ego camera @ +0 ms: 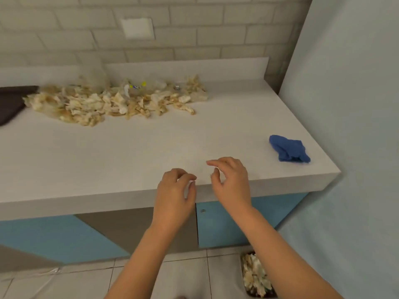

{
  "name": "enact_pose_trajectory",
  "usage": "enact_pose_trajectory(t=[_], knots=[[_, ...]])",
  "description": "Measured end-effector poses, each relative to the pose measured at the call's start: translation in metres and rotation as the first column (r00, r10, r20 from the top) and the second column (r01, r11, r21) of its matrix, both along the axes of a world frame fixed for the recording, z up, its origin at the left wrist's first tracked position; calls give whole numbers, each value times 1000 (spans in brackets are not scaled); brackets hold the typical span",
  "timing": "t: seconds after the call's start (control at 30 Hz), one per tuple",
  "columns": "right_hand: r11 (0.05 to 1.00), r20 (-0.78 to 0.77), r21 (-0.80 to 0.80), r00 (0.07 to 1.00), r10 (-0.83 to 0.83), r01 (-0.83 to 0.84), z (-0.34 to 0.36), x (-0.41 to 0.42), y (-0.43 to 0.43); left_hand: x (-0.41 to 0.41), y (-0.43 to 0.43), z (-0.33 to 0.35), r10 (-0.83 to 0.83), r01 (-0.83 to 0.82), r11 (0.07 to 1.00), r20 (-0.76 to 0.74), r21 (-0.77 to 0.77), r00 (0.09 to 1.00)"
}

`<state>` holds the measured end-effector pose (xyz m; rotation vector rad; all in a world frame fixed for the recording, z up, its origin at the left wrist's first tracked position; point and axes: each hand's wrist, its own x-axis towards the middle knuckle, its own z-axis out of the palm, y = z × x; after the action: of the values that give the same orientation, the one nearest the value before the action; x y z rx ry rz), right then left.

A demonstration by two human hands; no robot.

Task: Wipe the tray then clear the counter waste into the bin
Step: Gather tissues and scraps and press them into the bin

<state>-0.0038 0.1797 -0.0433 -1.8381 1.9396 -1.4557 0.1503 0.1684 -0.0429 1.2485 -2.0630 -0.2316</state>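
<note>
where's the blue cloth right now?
Head view: the blue cloth lies crumpled at the right end of the counter, near its front edge, right of the right hand and apart from it.

White flat bench top (151,143): matt, smooth, laminate look. Crumpled blue cloth (288,148): soft, nubby fabric. Pale beige heap of waste scraps (103,102): dry, papery, crinkled, some clear plastic film mixed in. Dark brown tray (10,102): matt. Off-white brick wall tiles (194,35): dull, matt. Blue-and-grey cabinet fronts (226,223): smooth, satin. Pale floor tiles (183,275): slight sheen.
</note>
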Motion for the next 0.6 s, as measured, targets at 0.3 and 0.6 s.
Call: enact_pose_trajectory(t=[0.3,0.6], knots=[[983,-17,180,999,27,-23,35,34,-99,69,-105,33,26,-25,979,-4,201,1000],[863,-175,505,976,127,-21,44,11,-239,58,-228,39,47,-80,937,104,341,993]])
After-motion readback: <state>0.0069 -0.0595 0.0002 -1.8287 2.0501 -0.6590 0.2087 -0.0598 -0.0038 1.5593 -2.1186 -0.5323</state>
